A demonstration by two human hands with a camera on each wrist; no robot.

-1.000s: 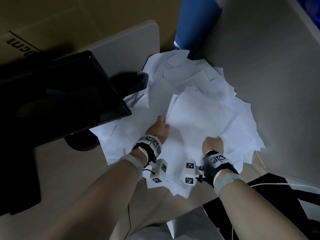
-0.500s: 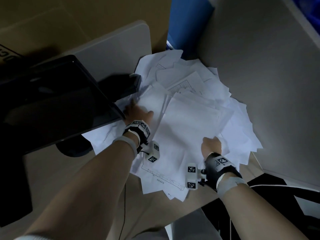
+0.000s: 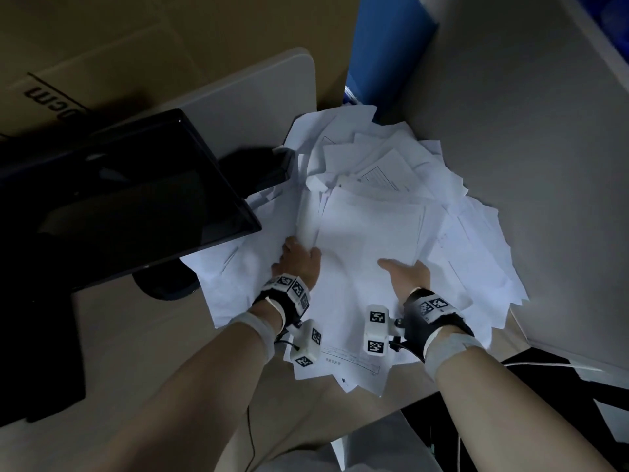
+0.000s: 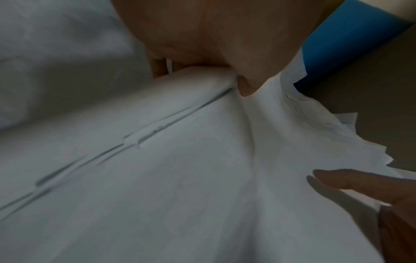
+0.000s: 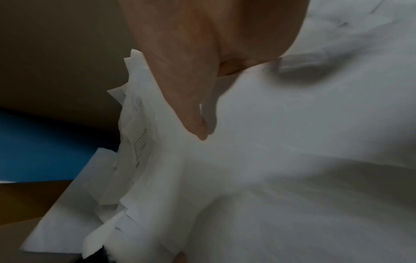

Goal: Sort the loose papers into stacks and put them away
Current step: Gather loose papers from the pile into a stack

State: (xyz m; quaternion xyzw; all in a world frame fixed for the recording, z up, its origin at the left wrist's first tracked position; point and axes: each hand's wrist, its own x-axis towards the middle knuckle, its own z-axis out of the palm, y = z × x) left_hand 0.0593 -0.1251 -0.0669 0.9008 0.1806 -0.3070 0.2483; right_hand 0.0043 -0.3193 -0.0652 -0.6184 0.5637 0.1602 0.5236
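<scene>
A: Both hands have pulled back to the near edges of the top sheets. Left hand (image 3: 299,264) is curled around the bundle's (image 3: 367,240) left side, right hand (image 3: 408,275) grips the right with its thumb on top.

B: lol, the pile (image 3: 476,240) underneath's a mess. Lifting now could drag strays off the desk (image 3: 119,335).

white papers (image 3: 367,240), black monitor (image 3: 112,199), blue panel (image 3: 384,52)

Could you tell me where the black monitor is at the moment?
In the head view the black monitor stands at the left, its lower right corner overhanging the heap of white papers, just beyond the left hand.
</scene>
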